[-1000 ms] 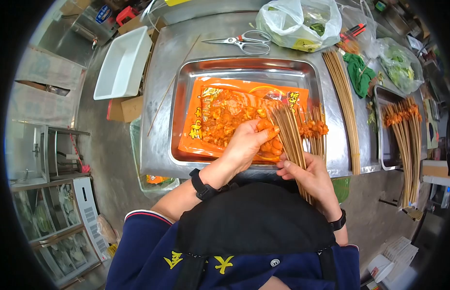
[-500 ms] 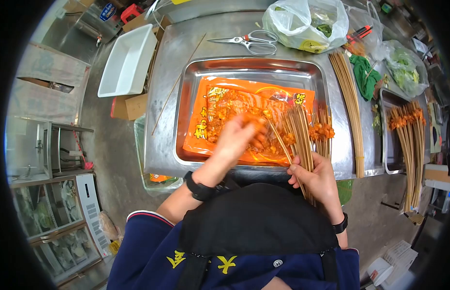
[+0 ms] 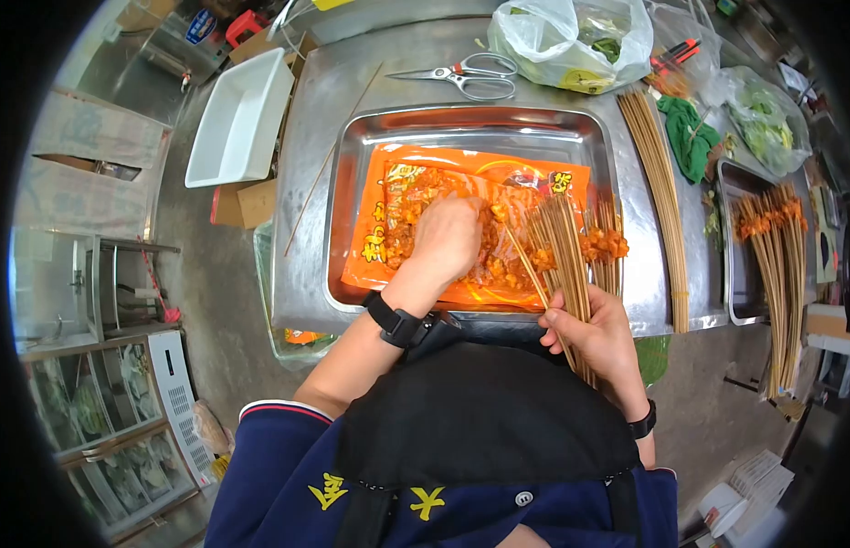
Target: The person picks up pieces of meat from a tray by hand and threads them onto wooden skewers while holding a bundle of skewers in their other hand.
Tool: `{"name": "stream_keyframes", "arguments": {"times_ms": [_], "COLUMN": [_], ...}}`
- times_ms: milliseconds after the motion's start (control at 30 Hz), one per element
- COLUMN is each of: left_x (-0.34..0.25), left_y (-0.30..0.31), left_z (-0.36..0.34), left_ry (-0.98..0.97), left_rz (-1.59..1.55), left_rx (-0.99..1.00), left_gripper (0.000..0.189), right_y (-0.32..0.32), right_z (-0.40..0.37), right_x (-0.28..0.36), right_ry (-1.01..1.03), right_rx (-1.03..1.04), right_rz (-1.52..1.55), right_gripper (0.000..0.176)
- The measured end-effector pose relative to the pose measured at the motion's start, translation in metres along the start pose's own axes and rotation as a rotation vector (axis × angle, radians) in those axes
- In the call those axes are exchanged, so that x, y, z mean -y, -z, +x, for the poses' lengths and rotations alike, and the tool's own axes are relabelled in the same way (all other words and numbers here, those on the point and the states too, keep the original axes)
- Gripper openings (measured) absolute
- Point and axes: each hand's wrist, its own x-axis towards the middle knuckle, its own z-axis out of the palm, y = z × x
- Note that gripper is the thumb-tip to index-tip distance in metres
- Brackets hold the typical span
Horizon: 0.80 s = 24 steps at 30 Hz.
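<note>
One wide steel table [image 3: 301,128] stretches away ahead of both hands. On it, directly under the left hand [image 3: 448,239], lies a large steel tray [image 3: 470,123]. Inside the tray an opened orange bag [image 3: 534,173] is spread flat, heaped with marinated meat [image 3: 411,205]. The left hand is pressed palm-down into that meat with its fingers curled; whether they pinch a piece cannot be told. Well to the left of that hand, past the table edge, stands a white tub [image 3: 237,119]. Far ahead of the right hand [image 3: 600,336], at the back of the table, sits a clear plastic bag [image 3: 571,36] of greens. To the right of the right hand a second tray [image 3: 731,292] holds finished skewers [image 3: 772,228] with meat at their far ends. Between the two trays, ahead and just right of that hand, lies a long row of bare skewers [image 3: 658,183]. The right hand is closed around a bundle of skewers [image 3: 562,251], which fans forward over the large tray's near right corner, its blunt ends running back past the wrist. Some sticks beside the bundle carry meat pieces [image 3: 606,245]. A green cloth [image 3: 688,137] lies farther ahead, beyond the bare row. Scissors [image 3: 466,78] rest beyond the tray, ahead of the left hand. A black watch [image 3: 397,324] rings the left wrist, and a single skewer [image 3: 320,173] lies on the table ahead and left of it.
</note>
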Motion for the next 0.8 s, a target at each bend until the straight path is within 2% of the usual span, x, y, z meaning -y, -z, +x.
{"name": "stream_keyframes", "arguments": {"times_ms": [133,200,333,400,533,633,700,733,800], "left_x": [-0.006,-0.006,-0.002,0.004,0.006,0.006,0.013,0.016,0.025], "left_y": [0.005,0.007,0.005,0.005,0.016,0.018,0.013,0.013,0.015], "left_z": [-0.006,-0.011,-0.022,-0.027,-0.031,-0.03,-0.032,-0.032,-0.031], "left_ry": [0.019,-0.002,-0.039,-0.045,-0.075,-0.012,0.027,0.025,0.15], "left_rz": [0.033,0.017,-0.034,-0.159,-0.044,-0.007,-0.117,-0.118,-0.266], "left_rx": [0.084,0.206,0.136,-0.024,0.035,0.142,0.039,0.041,0.072], "left_gripper": [0.019,0.019,0.02,0.018,0.011,0.011,0.012,0.012,0.013], "right_y": [0.001,0.001,0.002,0.003,0.002,0.001,0.003,0.003,0.002], "right_z": [0.0,0.0,0.0,0.0,0.0,0.001,-0.001,-0.001,0.001], "right_x": [-0.001,-0.001,-0.002,-0.003,-0.004,-0.003,-0.004,-0.004,-0.003], "right_ry": [0.004,0.003,0.006,0.002,0.021,0.023,0.015,0.02,0.029], "right_rx": [0.027,0.033,0.036,0.039,0.047,0.048,0.037,0.044,0.06], "right_rz": [0.004,0.0,-0.013,-0.016,-0.028,-0.031,-0.023,-0.017,-0.011], "right_gripper": [0.01,0.01,0.011,0.011,0.011,0.011,0.011,0.011,0.011]}}
